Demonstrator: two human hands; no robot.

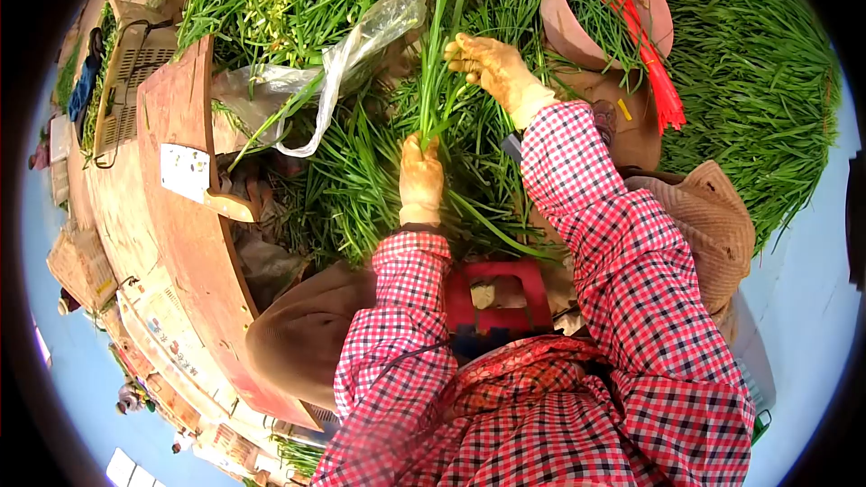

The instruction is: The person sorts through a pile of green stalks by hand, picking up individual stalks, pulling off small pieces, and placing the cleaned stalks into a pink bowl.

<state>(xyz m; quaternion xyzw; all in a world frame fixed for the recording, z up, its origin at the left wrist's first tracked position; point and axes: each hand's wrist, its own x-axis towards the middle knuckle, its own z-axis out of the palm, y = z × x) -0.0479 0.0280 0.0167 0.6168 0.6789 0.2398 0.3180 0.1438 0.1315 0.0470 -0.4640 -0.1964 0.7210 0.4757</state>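
My left hand (pixel 421 182), in a yellowish glove, is closed around the lower part of a small bunch of garlic chives (pixel 437 63). The long green leaves stand upward out of my fist. Just right of that bunch is my right hand (pixel 498 72), gloved the same way. Its fingers are loosely bent and apart, close to the leaves, with nothing visible in them. Loose garlic chives (pixel 347 171) lie in a tangle below and around both hands.
A pink basin (pixel 564 18) at the upper right holds greens and a bundle of red strips (pixel 645 50). Dense chives (pixel 740 81) fill the right side. A wooden board (pixel 180 180) stands at left, beside a clear plastic bag (pixel 361 45). A red plastic stool (pixel 492 275) is below.
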